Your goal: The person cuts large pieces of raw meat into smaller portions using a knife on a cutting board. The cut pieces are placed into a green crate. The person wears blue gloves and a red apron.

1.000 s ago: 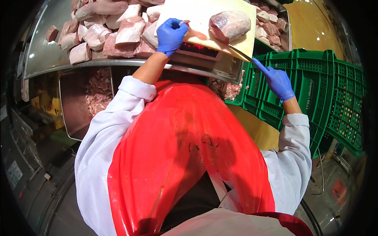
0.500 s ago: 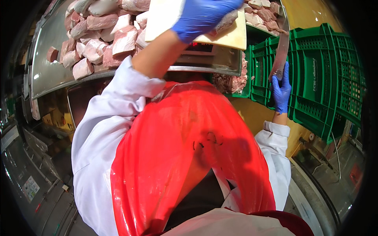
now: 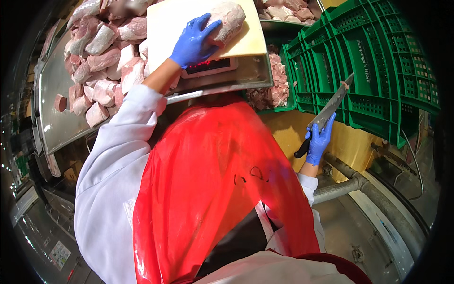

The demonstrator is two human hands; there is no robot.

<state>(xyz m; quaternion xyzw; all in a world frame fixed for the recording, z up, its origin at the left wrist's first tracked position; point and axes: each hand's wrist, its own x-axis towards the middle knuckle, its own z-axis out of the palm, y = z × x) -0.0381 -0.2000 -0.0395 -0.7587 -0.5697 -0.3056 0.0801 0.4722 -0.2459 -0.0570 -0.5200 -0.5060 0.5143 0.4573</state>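
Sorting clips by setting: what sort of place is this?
Probably a meat-cutting room: raw meat chunks lie heaped on a metal surface, the right hand holds a long knife, and green plastic crates are nearby.

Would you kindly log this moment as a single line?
left hand: touching meat on board | right hand: holding knife, off board | meat pile: left of board | crates: right of board

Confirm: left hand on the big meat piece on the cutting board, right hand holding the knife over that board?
No, the knife isn't over the cutting board: the head view shows the right hand holding it in front of the green crates. The left hand is on the big meat piece.
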